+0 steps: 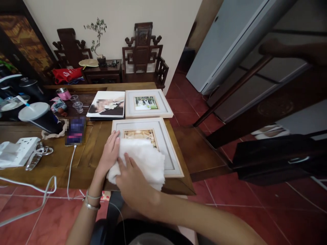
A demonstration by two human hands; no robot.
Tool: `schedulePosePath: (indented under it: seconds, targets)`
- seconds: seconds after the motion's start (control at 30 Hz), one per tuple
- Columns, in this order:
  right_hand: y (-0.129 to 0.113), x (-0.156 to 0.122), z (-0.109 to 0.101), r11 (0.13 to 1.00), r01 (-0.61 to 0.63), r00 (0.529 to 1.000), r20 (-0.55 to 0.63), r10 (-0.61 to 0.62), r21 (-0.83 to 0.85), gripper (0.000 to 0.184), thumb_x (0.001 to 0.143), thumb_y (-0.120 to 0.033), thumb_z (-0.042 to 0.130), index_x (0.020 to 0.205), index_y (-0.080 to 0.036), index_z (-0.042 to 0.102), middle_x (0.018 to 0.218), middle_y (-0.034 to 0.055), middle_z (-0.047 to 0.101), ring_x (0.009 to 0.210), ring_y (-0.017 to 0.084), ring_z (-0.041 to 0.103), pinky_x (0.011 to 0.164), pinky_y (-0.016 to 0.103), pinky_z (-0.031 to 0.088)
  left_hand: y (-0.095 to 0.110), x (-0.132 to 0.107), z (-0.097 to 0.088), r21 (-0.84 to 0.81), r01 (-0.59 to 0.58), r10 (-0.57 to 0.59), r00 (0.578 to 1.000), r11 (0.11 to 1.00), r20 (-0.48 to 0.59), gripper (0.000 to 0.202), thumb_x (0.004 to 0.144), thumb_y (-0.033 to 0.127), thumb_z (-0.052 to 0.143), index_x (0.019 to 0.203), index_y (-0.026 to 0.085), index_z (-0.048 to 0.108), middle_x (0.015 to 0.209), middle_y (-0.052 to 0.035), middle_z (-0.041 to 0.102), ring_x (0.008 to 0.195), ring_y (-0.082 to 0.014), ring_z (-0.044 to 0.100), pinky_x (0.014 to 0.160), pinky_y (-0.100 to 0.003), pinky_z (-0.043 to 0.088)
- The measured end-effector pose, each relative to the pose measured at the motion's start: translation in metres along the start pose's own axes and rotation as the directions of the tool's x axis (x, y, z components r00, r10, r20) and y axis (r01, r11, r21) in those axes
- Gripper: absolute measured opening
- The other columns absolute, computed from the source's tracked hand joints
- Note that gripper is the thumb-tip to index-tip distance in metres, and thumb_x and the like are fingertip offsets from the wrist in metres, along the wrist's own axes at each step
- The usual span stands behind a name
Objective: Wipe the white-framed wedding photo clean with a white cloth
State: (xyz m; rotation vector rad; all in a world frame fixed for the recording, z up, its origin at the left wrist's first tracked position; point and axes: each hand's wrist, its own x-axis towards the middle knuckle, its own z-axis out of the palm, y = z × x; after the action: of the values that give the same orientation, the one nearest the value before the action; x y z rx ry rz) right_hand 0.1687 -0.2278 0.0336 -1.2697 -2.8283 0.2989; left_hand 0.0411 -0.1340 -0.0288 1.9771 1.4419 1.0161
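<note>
A pale wooden picture frame (171, 149) lies flat near the table's right end, with a photo (136, 133) in its grey mount. Across its lower left part is a white cloth (146, 160) with ragged edges, covering much of the photo. My left hand (109, 153) rests along the frame's left edge, fingers stretched out and close together, touching the cloth's side. Pressing down on the cloth is my right hand (133, 182); two of its fingers point forward and the rest are bent or hidden.
Behind lie a second framed photo (163, 107) and a photo album (120, 105). Leftward are a charging phone (75, 131), a lidded dark cup (38, 117), a power strip (27, 149) and small plastic cups (78, 106). A wooden chair (230, 119) stands at the right.
</note>
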Motion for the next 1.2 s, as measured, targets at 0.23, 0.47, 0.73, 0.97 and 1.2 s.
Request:
schedulePosePath:
  seconds: [0.23,0.47,0.73,0.97,1.2]
  targets:
    - [0.021,-0.03,-0.002,0.984,-0.137,0.978,0.14,0.152,-0.111,0.026,0.089,-0.015,0.053,0.103,-0.009,0.074,0.142,0.024,0.044,0.134,0.04,0.036,0.108,0.056,0.034,0.002,-0.001,0.004,0.124,-0.122,0.123,0.992,0.985,0.003,0.048,0.098,0.036,0.029,0.124,0.009,0.058,0.132,-0.0159,0.059,0.137,-0.0248,0.04,0.115,-0.047,0.03]
    - [-0.003,-0.016,-0.032,1.0,-0.011,0.997,0.072,0.011,-0.011,0.025,0.089,-0.021,0.054,0.099,-0.012,0.075,0.132,0.0247,0.055,0.127,0.038,0.048,0.101,0.054,0.043,0.005,0.0,0.0,-0.087,0.043,-0.044,0.999,0.995,-0.008,0.052,0.098,0.041,0.024,0.124,0.013,0.06,0.136,-0.0118,0.056,0.139,-0.0226,0.036,0.116,-0.045,0.027]
    - [0.017,-0.029,0.035,0.994,0.043,0.993,-0.115,-0.031,0.104,0.023,0.084,-0.021,0.057,0.1,-0.015,0.073,0.147,0.0172,0.042,0.141,0.034,0.026,0.113,0.051,0.028,-0.001,-0.001,0.0,0.057,-0.106,0.106,0.994,0.993,0.011,0.046,0.099,0.036,0.028,0.121,0.012,0.061,0.13,-0.0127,0.061,0.137,-0.0226,0.04,0.115,-0.045,0.029]
    - [0.067,-0.093,-0.009,0.987,-0.161,0.986,0.042,0.162,-0.025,0.031,0.072,-0.003,0.055,0.094,-0.011,0.075,0.139,0.0191,0.051,0.132,0.034,0.043,0.107,0.046,0.04,0.0,-0.003,0.004,0.167,-0.146,0.141,0.989,0.975,0.046,0.038,0.096,0.034,0.039,0.124,0.017,0.059,0.133,-0.0119,0.058,0.137,-0.0251,0.039,0.113,-0.05,0.032]
    - [0.037,-0.054,-0.049,1.0,0.001,0.994,0.109,-0.004,0.024,0.029,0.076,-0.005,0.053,0.094,-0.011,0.075,0.132,0.0205,0.057,0.124,0.035,0.052,0.104,0.046,0.042,-0.008,-0.003,0.008,0.231,-0.157,0.153,0.988,0.96,0.037,0.041,0.095,0.028,0.039,0.128,0.01,0.055,0.139,-0.0178,0.051,0.138,-0.0264,0.037,0.114,-0.049,0.031]
